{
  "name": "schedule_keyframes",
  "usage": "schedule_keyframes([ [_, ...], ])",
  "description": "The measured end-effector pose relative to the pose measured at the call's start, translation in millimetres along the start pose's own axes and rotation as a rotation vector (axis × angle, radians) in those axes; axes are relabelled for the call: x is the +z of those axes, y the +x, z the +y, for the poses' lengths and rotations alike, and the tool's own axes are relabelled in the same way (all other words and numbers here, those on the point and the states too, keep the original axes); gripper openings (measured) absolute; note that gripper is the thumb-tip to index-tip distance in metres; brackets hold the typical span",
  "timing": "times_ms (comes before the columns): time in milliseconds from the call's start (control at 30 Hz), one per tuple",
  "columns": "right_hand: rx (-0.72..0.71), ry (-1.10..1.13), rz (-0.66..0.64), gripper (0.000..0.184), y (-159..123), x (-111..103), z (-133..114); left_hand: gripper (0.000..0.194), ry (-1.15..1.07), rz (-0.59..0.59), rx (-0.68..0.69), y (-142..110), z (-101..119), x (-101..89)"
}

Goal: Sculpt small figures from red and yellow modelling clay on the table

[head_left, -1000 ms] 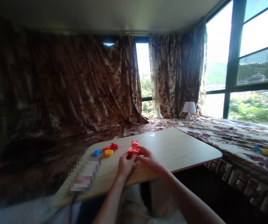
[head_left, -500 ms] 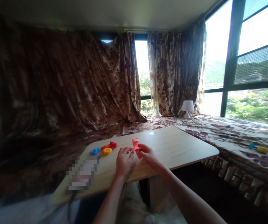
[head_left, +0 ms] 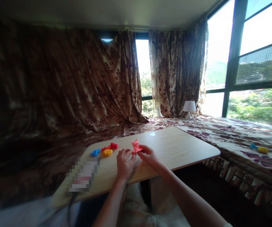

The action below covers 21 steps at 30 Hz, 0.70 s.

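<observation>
Both my hands meet over the light wooden table [head_left: 178, 148]. My left hand [head_left: 123, 161] and my right hand [head_left: 149, 155] pinch a small pink-red crumpled piece [head_left: 135, 146], like soft dough or paper, holding it just above the tabletop. To the left of my hands lie three small lumps: a blue one [head_left: 95, 152], a yellow one [head_left: 107, 152] and a red one [head_left: 111, 146].
A blurred-out flat item [head_left: 83, 175] lies at the table's near left. Patterned cloth covers the bench [head_left: 233, 135] around the table, with a small white lamp [head_left: 189, 108] and blue and yellow bits [head_left: 259, 148] on it. Curtains [head_left: 169, 72] and windows stand behind.
My view shifted slightly. The pink-red piece looks flatter and more spread between my fingers than a second ago; my hands stayed close together over the same spot.
</observation>
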State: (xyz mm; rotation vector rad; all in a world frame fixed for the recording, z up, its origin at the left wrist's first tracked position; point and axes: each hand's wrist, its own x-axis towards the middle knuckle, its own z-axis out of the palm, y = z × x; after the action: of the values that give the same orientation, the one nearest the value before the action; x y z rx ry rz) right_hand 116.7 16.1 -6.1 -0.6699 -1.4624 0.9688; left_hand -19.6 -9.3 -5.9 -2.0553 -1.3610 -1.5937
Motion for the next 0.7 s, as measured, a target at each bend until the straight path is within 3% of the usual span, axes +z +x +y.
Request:
schedule_keyframes([
  [300, 0.026, 0.027, -0.004, 0.025, -0.3, 0.6, -0.5, 0.015, 0.020, 0.047, 0.053, -1.0, -0.5, 0.3],
  [700, -0.030, -0.040, -0.014, 0.024, -0.5, 1.6, 2.4, 0.010, 0.068, -0.014, 0.106, -0.2, 1.0, -1.2],
])
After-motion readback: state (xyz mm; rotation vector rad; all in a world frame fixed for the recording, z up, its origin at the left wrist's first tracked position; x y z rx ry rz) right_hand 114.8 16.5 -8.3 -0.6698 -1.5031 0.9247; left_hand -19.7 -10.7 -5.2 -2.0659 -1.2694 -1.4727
